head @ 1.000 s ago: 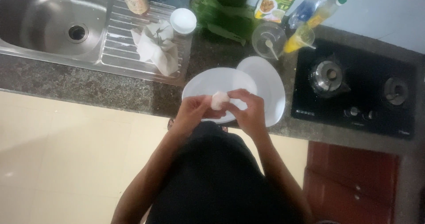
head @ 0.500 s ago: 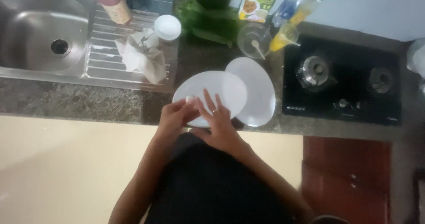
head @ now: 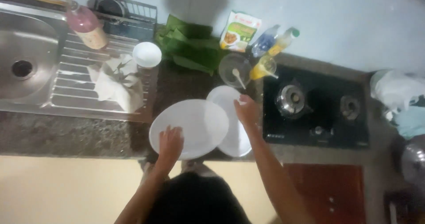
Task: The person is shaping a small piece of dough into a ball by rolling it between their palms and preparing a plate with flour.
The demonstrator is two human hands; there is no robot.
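Left hand [head: 169, 140] flat on front plate [head: 195, 124] — right hand [head: 246, 110] (fingers closed) above rear plate [head: 230, 137]

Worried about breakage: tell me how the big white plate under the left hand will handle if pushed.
The big white plate looks rigid and glazed, so it would probably slide easily on the stone counter. It partly overlaps the second plate, so it may rock or clink. Likely breakable.

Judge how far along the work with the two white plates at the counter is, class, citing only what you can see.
Done: the two white plates lie overlapping on the counter beside the stove. In hand: the left hand rests on the large plate; the right hand reaches over the smaller plate with something small and white at its fingers. Left: both plates look bare, and the green leaves and glass bowl behind are untouched.
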